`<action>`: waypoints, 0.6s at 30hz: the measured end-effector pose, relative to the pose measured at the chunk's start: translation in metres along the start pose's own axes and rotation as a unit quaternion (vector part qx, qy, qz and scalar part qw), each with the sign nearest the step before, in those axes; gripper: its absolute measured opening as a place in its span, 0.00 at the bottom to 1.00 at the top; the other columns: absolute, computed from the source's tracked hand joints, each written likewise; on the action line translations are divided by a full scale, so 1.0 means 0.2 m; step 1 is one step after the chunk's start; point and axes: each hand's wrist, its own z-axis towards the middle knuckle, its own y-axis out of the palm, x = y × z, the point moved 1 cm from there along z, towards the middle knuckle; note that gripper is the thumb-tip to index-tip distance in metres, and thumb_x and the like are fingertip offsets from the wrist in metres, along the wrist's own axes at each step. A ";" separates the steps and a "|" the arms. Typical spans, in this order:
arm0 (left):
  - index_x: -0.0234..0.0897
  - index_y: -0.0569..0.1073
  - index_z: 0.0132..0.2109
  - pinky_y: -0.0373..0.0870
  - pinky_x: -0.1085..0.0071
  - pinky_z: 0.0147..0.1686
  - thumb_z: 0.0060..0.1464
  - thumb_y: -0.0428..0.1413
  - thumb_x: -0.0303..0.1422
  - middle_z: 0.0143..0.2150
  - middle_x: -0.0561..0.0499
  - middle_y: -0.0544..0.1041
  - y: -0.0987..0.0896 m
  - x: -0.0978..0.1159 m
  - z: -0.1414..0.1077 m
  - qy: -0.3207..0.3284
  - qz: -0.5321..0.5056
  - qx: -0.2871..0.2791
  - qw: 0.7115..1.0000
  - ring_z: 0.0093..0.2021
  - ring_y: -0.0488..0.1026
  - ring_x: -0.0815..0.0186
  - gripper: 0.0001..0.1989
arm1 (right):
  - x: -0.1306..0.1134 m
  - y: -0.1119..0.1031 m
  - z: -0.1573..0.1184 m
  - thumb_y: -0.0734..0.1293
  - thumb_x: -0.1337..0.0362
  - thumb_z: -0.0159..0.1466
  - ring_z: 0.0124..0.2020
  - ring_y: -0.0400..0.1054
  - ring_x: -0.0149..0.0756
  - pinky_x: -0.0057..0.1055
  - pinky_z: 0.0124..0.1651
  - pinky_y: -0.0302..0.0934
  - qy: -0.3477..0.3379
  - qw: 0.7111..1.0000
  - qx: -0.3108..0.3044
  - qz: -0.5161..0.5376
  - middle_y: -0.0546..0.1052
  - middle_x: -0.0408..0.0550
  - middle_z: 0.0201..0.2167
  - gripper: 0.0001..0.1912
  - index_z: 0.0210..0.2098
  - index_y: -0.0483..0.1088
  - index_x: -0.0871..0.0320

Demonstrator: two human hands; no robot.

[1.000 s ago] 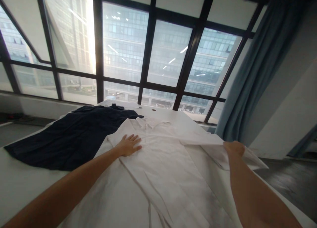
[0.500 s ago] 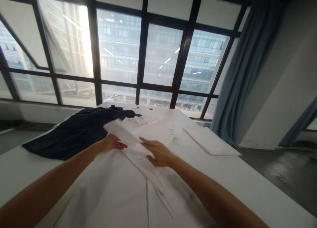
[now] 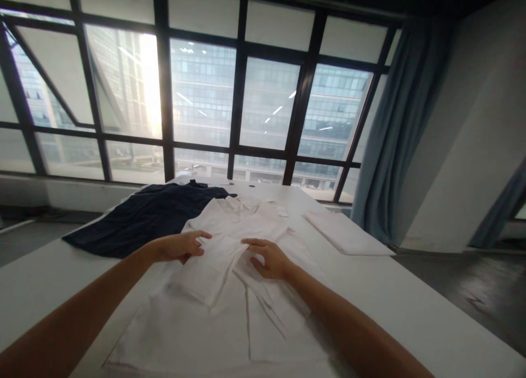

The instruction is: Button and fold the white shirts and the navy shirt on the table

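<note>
A white shirt (image 3: pixel 217 279) lies spread on the table in front of me, its collar at the far end. A sleeve or flap of it lies folded down over the body, with creases near the middle. My left hand (image 3: pixel 187 246) is at the shirt's left side, fingers stretched and parted, with no cloth visibly gripped. Over the right part of the shirt rests my right hand (image 3: pixel 269 258), fingers spread and thumb apart, fingertips at the creased cloth. Whether the left fingertips press on the fabric is hard to tell.
A dark navy garment (image 3: pixel 152 216) lies on the left of the white table (image 3: pixel 382 307). On the right, near the edge, is a folded white cloth (image 3: pixel 347 234). Beyond stand windows with dark frames and a blue curtain (image 3: pixel 400 131).
The raised white piece of the shirt that my left hand held has come down onto the body. My left hand has let go of it; the right hand has shifted only slightly.
</note>
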 end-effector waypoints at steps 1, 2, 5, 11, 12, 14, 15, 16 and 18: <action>0.40 0.61 0.62 0.55 0.77 0.19 0.43 0.62 0.45 0.26 0.59 0.63 -0.01 0.02 -0.02 0.012 0.022 -0.005 1.000 0.22 0.60 0.73 0.40 | 0.01 0.00 0.00 0.63 0.68 0.58 0.53 0.69 0.39 0.36 0.55 0.62 -0.004 1.000 0.017 0.012 0.72 0.51 0.55 0.13 0.42 0.72 0.56; 0.40 0.60 0.63 0.53 0.77 0.18 0.44 0.61 0.45 0.26 0.59 0.62 -0.01 0.04 -0.04 0.018 0.046 -0.011 0.999 0.21 0.58 0.74 0.40 | 0.01 0.00 0.00 0.63 0.68 0.58 0.51 0.70 0.39 0.35 0.53 0.64 -0.006 0.999 0.028 0.026 0.74 0.51 0.53 0.11 0.40 0.73 0.55; 0.40 0.61 0.63 0.55 0.76 0.18 0.46 0.59 0.46 0.26 0.57 0.66 -0.01 0.06 -0.07 -0.008 0.130 -0.043 0.991 0.20 0.60 0.72 0.38 | 0.02 0.00 0.00 0.65 0.64 0.59 0.40 0.74 0.36 0.31 0.43 0.67 0.011 0.997 0.018 0.074 0.78 0.49 0.44 0.05 0.30 0.73 0.56; 0.35 0.62 0.62 0.63 0.73 0.16 0.44 0.58 0.44 0.33 0.49 0.75 0.04 0.01 -0.04 -0.121 0.284 -0.054 0.950 0.20 0.69 0.66 0.38 | 0.09 -0.03 -0.02 0.63 0.60 0.63 0.32 0.72 0.34 0.28 0.37 0.64 0.120 0.993 0.004 0.000 0.79 0.48 0.33 0.11 0.30 0.74 0.57; 0.34 0.61 0.62 0.64 0.73 0.16 0.44 0.59 0.43 0.32 0.49 0.75 0.05 0.01 -0.04 -0.124 0.301 -0.056 0.944 0.20 0.70 0.65 0.39 | 0.12 -0.04 -0.02 0.64 0.60 0.63 0.34 0.72 0.35 0.29 0.39 0.64 0.142 0.989 -0.007 -0.038 0.79 0.48 0.34 0.10 0.31 0.75 0.57; 0.33 0.61 0.62 0.65 0.73 0.17 0.42 0.60 0.41 0.30 0.50 0.76 0.06 0.01 -0.03 -0.127 0.326 -0.064 0.935 0.21 0.71 0.64 0.40 | 0.18 -0.04 -0.04 0.64 0.61 0.62 0.39 0.72 0.37 0.30 0.44 0.63 0.180 0.978 -0.044 -0.097 0.79 0.49 0.36 0.10 0.34 0.76 0.57; 0.33 0.61 0.61 0.66 0.73 0.18 0.41 0.61 0.40 0.29 0.50 0.76 0.06 0.00 -0.03 -0.130 0.333 -0.069 0.931 0.21 0.72 0.64 0.40 | 0.21 -0.04 -0.05 0.64 0.62 0.62 0.41 0.72 0.38 0.31 0.46 0.62 0.196 0.972 -0.064 -0.116 0.79 0.50 0.38 0.10 0.36 0.77 0.57; 0.32 0.60 0.61 0.67 0.72 0.18 0.40 0.62 0.39 0.28 0.50 0.76 0.06 0.00 -0.03 -0.135 0.334 -0.075 0.930 0.22 0.73 0.63 0.41 | 0.25 -0.04 -0.07 0.64 0.62 0.62 0.43 0.71 0.39 0.31 0.48 0.61 0.213 0.965 -0.080 -0.129 0.79 0.51 0.40 0.11 0.39 0.77 0.58; 0.32 0.58 0.63 0.69 0.71 0.20 0.40 0.62 0.39 0.28 0.50 0.76 0.05 0.00 -0.04 -0.148 0.326 -0.088 0.929 0.23 0.74 0.61 0.43 | 0.31 -0.05 -0.10 0.63 0.62 0.62 0.48 0.70 0.40 0.31 0.52 0.59 0.251 0.952 -0.098 -0.149 0.78 0.52 0.45 0.14 0.44 0.76 0.58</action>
